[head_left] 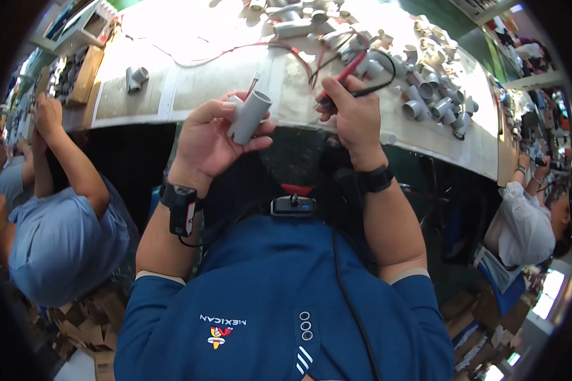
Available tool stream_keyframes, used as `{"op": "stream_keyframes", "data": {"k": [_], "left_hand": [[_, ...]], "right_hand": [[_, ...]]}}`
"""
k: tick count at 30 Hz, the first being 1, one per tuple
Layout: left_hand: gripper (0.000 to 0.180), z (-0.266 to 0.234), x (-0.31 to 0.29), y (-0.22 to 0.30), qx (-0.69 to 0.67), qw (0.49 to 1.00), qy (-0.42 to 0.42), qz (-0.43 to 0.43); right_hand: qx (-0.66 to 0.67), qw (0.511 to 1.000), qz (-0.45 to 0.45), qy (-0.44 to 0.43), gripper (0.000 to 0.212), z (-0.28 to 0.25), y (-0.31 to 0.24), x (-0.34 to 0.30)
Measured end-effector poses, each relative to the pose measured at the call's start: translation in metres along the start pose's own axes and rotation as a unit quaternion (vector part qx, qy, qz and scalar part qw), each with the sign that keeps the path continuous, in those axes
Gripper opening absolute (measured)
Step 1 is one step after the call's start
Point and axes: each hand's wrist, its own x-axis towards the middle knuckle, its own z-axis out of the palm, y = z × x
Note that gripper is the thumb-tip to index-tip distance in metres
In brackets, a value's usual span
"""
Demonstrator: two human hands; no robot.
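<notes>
My left hand grips a grey T-shaped plastic tube fitting, its round end tilted up and away from me. A short red and white wire end sticks up beside the tube. To the right, my right hand is closed around a red test probe and a black test probe. Their tips lie near my fingertips, too small to make out clearly. A red lead loops away over the worktable. Both hands are at the table's near edge, apart from each other.
Many similar grey fittings lie heaped at the back and right of the table. One fitting stands alone on the left. A co-worker in blue sits at left, another in white at right.
</notes>
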Motion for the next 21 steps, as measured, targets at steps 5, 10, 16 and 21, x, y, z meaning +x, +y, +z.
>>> {"op": "stream_keyframes", "data": {"k": [5, 10, 16, 21], "left_hand": [[0.029, -0.041, -0.012, -0.039, -0.095, 0.995, 0.021, -0.034], [0.027, -0.06, -0.011, -0.055, -0.136, 0.989, 0.046, -0.019], [0.024, -0.075, -0.009, -0.06, -0.117, 0.984, 0.128, -0.031], [0.025, -0.075, -0.006, -0.061, -0.116, 0.983, 0.138, -0.04]], "right_hand": [[-0.005, 0.993, 0.081, -0.089, 0.021, 0.056, 0.001, 0.001], [-0.043, 0.992, 0.016, -0.122, 0.022, 0.089, 0.015, 0.003], [-0.144, 0.981, -0.044, -0.12, 0.022, 0.106, 0.027, 0.002], [-0.186, 0.972, -0.088, -0.111, 0.021, 0.11, 0.037, 0.004]]}}
